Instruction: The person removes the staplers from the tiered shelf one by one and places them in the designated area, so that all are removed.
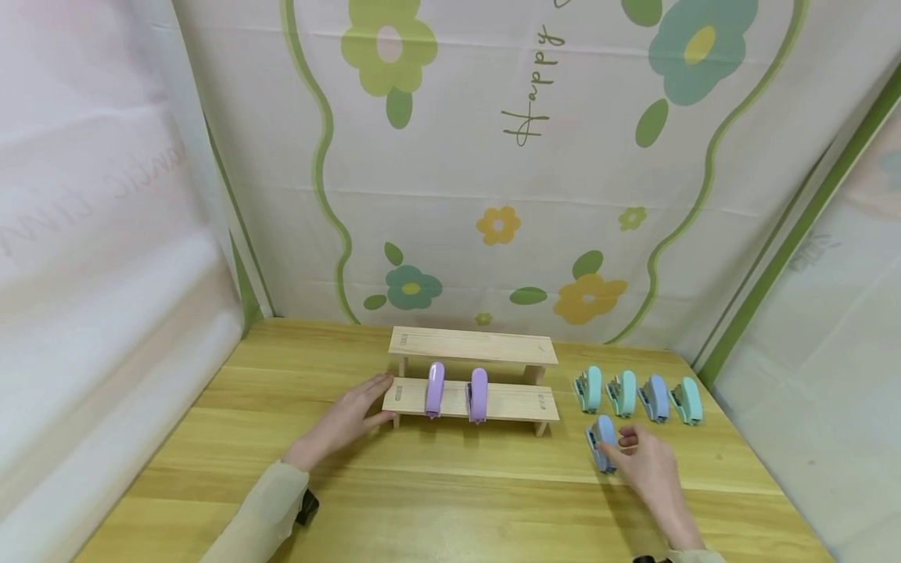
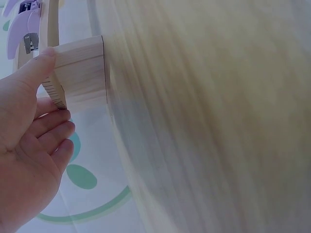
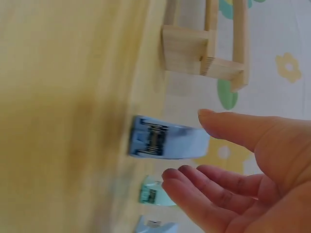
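Observation:
A two-step wooden rack (image 1: 472, 342) stands on the table, with two purple staplers (image 1: 436, 389) side by side on its lower step. My left hand (image 1: 345, 422) grips the left end of that step, thumb at the front edge and fingers at the far side; the left wrist view shows this hand (image 2: 34, 131) round the board end (image 2: 54, 92). A blue stapler (image 1: 604, 442) stands on the table right of the rack. Around it hovers my right hand (image 1: 647, 465), thumb close to its top and fingers spread apart, as the right wrist view of the stapler (image 3: 182, 142) shows.
Behind the blue stapler a row holds a mint stapler (image 1: 590, 389), another mint one (image 1: 622, 392), a second blue one (image 1: 655, 398) and one more mint stapler (image 1: 687, 400). Flower-printed cloth (image 1: 436, 172) hangs behind and beside the wooden table (image 1: 436, 500).

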